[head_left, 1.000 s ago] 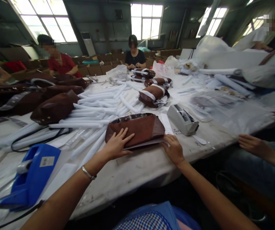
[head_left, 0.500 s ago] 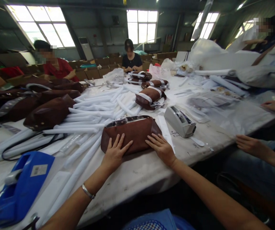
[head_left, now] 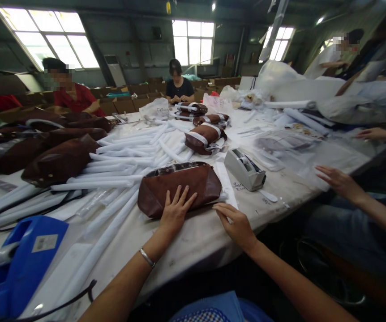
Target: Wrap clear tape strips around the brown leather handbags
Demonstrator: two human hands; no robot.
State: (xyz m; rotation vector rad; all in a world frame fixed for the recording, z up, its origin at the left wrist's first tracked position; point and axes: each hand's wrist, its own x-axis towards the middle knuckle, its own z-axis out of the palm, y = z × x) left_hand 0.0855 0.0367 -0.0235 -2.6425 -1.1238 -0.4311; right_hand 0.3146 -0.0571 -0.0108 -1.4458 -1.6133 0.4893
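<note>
A brown leather handbag [head_left: 179, 188] lies on its side on the table in front of me, with a wrapped handle along its far edge. My left hand [head_left: 176, 208] rests on the bag's near side, fingers spread flat. At the bag's lower right corner is my right hand [head_left: 235, 223], its fingers bent and drawn together near a thin dark edge. Whether anything sits between those fingertips is too small to make out. White paper shows beside the bag's right end.
A grey tape dispenser [head_left: 245, 170] stands right of the bag, a blue one [head_left: 28, 264] at lower left. White paper rolls [head_left: 112, 183] and more brown bags [head_left: 62, 161] cover the left. A co-worker's hand [head_left: 342, 181] is at right, by clear plastic bags [head_left: 300, 154].
My right hand has come off the bag's face to its lower right corner, and its fingers have drawn together. My left hand has slid right across the bag. The view has shifted slightly.
</note>
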